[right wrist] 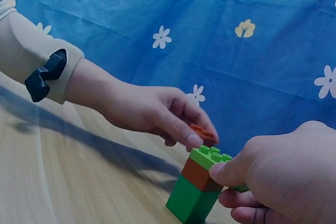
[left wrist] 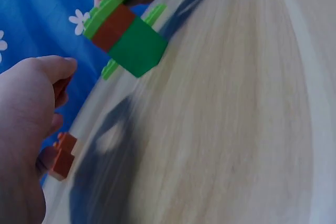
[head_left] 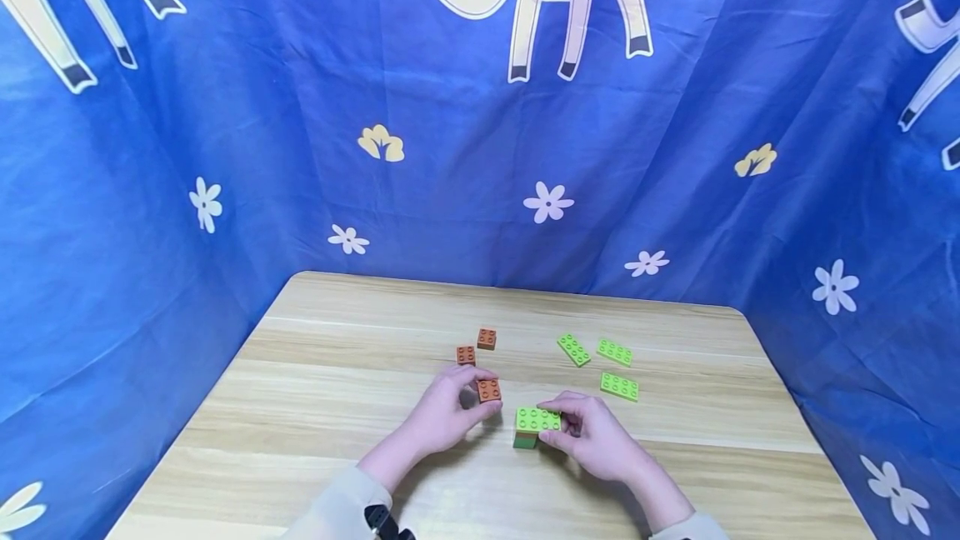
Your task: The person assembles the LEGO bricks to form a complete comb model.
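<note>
My left hand [head_left: 444,413] pinches a brown-orange toy building brick [head_left: 489,390] between thumb and fingers, raised off the table. To its right stands a small brick stack [head_left: 528,432]: dark green block [right wrist: 191,199] at the bottom, brown brick [right wrist: 200,174] in the middle, light green studded plate [left wrist: 101,15] on top. The right hand [head_left: 596,433] grips the stack's right end, with the thumb against the near side of the plate. In the right wrist view, the left hand's brick [right wrist: 203,131] appears just behind the stack, mostly covered by fingers.
Two more brown bricks, one near [head_left: 466,354] and one farther back [head_left: 487,339], lie beyond the left hand. Three light green plates [head_left: 573,349] lie scattered behind the right hand. A blue patterned cloth [head_left: 465,148] hangs around the wooden table [head_left: 315,357].
</note>
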A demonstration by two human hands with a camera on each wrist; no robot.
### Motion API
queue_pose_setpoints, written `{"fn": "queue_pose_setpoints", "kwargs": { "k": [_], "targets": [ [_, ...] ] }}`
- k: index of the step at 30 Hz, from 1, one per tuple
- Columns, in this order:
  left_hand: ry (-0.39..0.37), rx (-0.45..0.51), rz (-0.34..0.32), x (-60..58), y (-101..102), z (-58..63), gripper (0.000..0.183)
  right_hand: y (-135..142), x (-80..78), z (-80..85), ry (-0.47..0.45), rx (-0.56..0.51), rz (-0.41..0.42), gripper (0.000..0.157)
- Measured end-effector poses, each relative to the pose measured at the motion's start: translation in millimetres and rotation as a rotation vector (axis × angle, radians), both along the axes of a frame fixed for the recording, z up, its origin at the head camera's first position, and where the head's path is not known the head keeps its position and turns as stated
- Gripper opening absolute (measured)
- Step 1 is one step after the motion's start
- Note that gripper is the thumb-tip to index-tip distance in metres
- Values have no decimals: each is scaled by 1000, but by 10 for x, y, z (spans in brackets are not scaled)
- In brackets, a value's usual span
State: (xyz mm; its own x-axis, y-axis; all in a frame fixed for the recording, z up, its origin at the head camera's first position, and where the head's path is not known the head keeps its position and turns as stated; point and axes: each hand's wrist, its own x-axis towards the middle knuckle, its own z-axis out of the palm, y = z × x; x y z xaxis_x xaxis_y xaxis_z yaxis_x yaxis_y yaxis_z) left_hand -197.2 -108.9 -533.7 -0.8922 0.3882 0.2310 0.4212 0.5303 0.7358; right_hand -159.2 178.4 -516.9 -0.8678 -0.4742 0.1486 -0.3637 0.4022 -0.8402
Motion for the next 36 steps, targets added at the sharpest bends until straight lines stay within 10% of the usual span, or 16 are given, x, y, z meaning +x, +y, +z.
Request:
{"fn": "queue_pose_setpoints", "kwargs": {
  "k": [17, 36],
  "targets": [
    [44, 63, -117, 132, 234, 220, 45, 7, 2, -5, 13, 3, 3, 38],
    [58, 31, -207, 183, 399, 197, 45, 12, -15, 8, 7, -5, 17, 38]
  ]
}}
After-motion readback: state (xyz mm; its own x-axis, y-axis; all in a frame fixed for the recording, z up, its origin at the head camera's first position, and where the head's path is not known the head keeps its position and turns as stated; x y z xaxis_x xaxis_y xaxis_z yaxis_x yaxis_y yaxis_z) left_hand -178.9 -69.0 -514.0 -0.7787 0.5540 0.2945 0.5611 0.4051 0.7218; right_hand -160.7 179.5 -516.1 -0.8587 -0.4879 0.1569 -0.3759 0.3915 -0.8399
